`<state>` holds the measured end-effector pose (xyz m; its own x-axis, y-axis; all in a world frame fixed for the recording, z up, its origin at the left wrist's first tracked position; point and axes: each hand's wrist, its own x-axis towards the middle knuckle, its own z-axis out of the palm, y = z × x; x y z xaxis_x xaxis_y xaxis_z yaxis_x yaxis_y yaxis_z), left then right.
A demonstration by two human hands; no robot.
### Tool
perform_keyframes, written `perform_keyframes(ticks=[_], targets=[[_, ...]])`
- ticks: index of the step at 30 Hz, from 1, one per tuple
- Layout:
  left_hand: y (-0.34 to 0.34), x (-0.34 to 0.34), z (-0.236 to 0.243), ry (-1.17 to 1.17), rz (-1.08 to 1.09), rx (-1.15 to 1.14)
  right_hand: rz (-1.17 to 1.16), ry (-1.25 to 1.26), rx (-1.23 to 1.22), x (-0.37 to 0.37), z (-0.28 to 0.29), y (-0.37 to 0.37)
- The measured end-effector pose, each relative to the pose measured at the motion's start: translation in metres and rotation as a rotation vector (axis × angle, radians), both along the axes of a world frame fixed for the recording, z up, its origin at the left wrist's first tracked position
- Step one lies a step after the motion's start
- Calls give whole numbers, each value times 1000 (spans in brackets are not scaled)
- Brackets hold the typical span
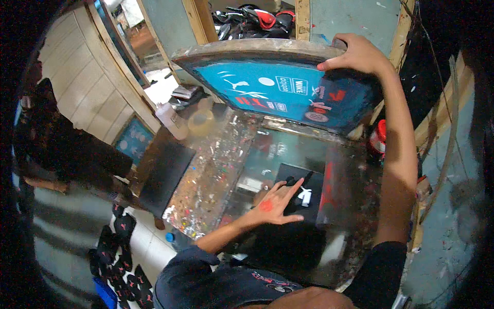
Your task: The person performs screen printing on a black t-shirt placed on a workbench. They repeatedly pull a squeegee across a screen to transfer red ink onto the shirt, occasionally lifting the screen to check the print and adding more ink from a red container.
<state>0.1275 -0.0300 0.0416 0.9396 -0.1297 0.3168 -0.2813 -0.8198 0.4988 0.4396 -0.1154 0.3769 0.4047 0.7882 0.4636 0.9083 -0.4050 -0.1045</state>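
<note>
My right hand (pixel 363 56) grips the upper right corner of a wooden-edged screen-printing frame (pixel 247 77), thumb in front and fingers over the edge. The frame is tilted up, and its blue mesh carries several white and red logo shapes. My left hand (pixel 275 205) has its fingers spread and rests on a flat black piece (pixel 311 208) on the glossy work table (pixel 257 154). White print (pixel 304 196) shows on that piece beside the fingers. Small dark shapes at the fingertips are too unclear to name.
A plastic bottle (pixel 171 121) and a roll of tape (pixel 200 122) stand at the back left. Near them lies a dark flat panel (pixel 167 177). A red container (pixel 378 138) sits at the right. Black printed pieces (pixel 121 247) cover part of the floor at lower left.
</note>
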Motion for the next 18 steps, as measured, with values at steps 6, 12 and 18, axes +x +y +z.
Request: perform_keyframes(ticks=[6, 12, 18], targets=[[28, -14, -20, 31, 31, 203, 2, 34, -12, -1, 2, 5], [35, 23, -26, 59, 150, 42, 16, -8, -10, 6, 1, -1], [72, 79, -69, 4, 203, 86, -87, 6, -80, -2, 18, -10]])
